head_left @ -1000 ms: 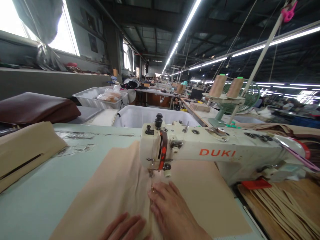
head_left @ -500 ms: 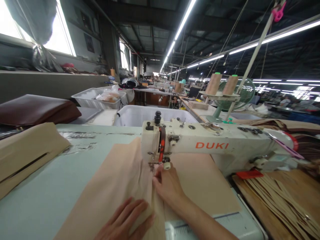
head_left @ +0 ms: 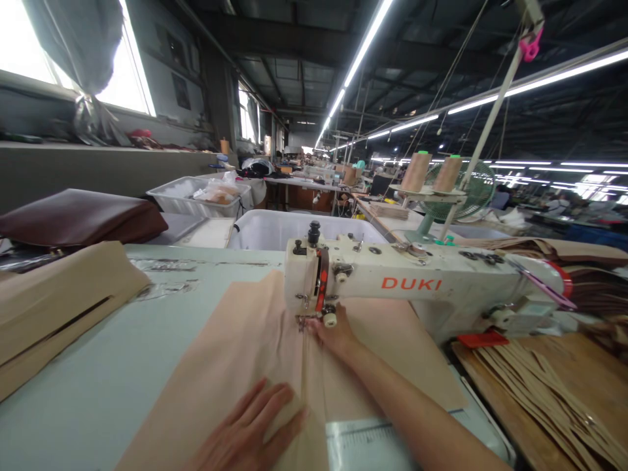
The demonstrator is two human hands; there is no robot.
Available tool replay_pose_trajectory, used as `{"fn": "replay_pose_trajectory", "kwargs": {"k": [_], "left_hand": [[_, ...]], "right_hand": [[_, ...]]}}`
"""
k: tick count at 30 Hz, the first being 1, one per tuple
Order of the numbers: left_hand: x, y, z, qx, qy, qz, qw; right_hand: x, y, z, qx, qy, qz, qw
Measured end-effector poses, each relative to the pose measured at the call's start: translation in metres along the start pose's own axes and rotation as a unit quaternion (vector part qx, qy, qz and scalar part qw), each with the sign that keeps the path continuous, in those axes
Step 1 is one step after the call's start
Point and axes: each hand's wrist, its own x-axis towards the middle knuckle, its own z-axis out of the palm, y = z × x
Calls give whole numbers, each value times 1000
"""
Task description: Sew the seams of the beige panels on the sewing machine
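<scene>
A large beige panel (head_left: pixel 216 366) that looks like leather or cloth lies under the head of a white sewing machine (head_left: pixel 343 271). A narrow folded strip (head_left: pixel 305 373) runs down it in line with the presser foot (head_left: pixel 301 322). My left hand (head_left: pixel 255 425) lies flat on the panel, in front of the foot and left of the strip, fingers spread. Close to the foot on its right, my right hand (head_left: pixel 338 335) rests on the material with fingers extended; a machine knob (head_left: pixel 330 320) hides some of them.
A folded beige piece with a slot (head_left: pixel 73 307) lies at the left, a dark red piece (head_left: pixel 83 219) behind it. White bins (head_left: pixel 304 226) stand beyond the table. Beige strips (head_left: pixel 534 392) lie on a wooden board (head_left: pixel 579 366) at the right. Thread cones (head_left: pixel 416 171) stand behind the machine.
My right hand has moved from in front of the presser foot to farther back and right, its fingers less bunched. My left hand stays flat, nearly in place. The view has shifted slightly.
</scene>
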Motion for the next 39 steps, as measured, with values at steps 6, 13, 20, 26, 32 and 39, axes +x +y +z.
{"fn": "replay_pose_trajectory", "kwargs": {"k": [6,13,20,26,32,39], "left_hand": [[1,-11,18,8,-7,29,1000],[15,-22,16,-21,-6,5,1000],[36,-32,8,-77,17,-13,997],[45,-43,7,-77,14,-23,997],[45,-54,14,-40,-1,-7,999],[48,-46,11,-127,-77,-58,987]], "right_hand": [[-41,-4,-18,24,-28,-45,998],[-47,1,-14,51,9,-89,995],[-47,0,-16,66,24,-83,994],[-46,-1,-15,77,33,-71,994],[-46,-2,-15,81,47,-68,993],[-46,-2,-15,74,45,-64,994]]}}
